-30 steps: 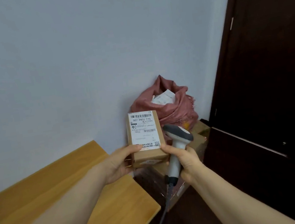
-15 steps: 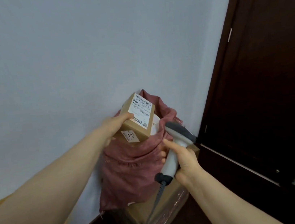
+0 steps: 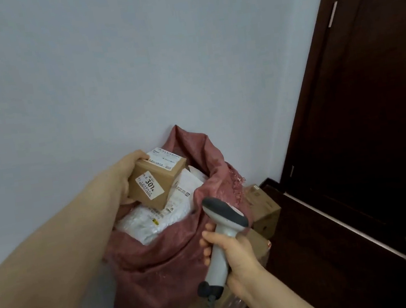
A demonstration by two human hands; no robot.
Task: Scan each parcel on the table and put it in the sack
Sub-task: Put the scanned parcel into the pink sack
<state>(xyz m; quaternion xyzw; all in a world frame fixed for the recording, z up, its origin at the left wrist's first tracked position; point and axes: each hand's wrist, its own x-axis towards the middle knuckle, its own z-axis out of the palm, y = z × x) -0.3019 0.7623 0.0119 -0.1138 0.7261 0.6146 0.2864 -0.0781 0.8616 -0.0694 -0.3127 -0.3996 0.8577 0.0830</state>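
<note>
Left hand [image 3: 128,174] grips a small cardboard box [image 3: 157,179], tilted, in the open mouth of the red sack [image 3: 159,261] — its lower corner touching the white parcels [image 3: 158,217] inside. Right hand [image 3: 233,254] clasps the grey scanner [image 3: 222,232] just beside the sack's rim. Sack leans against the wall [image 3: 105,63].

The brown cardboard parcel [image 3: 156,184] hangs tilted, one corner down, in the open mouth of the dusty-red woven sack [image 3: 166,268], held at its left side by the left hand [image 3: 126,175]. A white shipping label covers its top face, and a sticker on its near side reads "301". Its low corner touches the white padded mailers [image 3: 154,220] filling the sack, which stands against the wall. The grey-and-white barcode scanner [image 3: 220,232] is upright in the right hand [image 3: 234,254], just beside the sack's rim
</note>
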